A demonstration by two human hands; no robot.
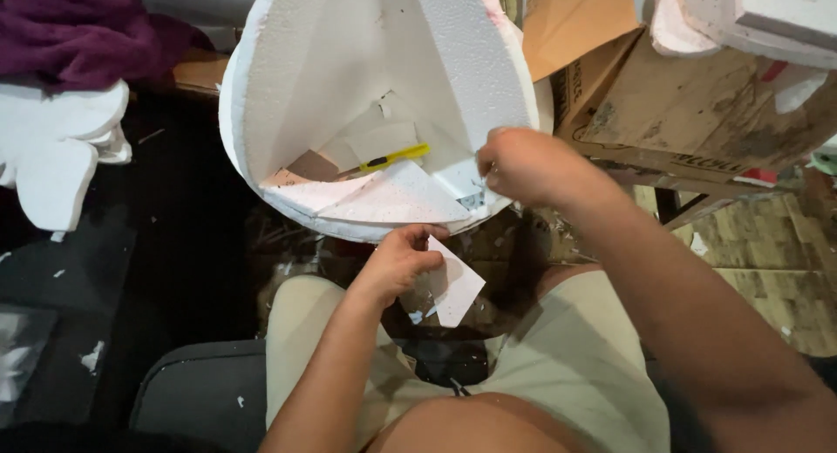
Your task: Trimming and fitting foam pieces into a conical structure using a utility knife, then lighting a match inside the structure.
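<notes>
A large white foam piece [349, 61] with a rounded rim and a hollowed inside stands tilted in front of me. Inside it lie foam offcuts [384, 196] and a yellow utility knife [394, 157]. My left hand [397, 263] holds a small white foam scrap [455, 287] just below the rim. My right hand [523, 163] is closed at the rim's lower right edge, pinching something small that I cannot make out.
A purple cloth [83, 30] lies at the top left above a white foam cutout [52, 148]. Worn cardboard boxes [689, 113] stand at the right, with more foam pieces [750, 17] on top. A dark seat edge [205, 392] shows at the bottom left.
</notes>
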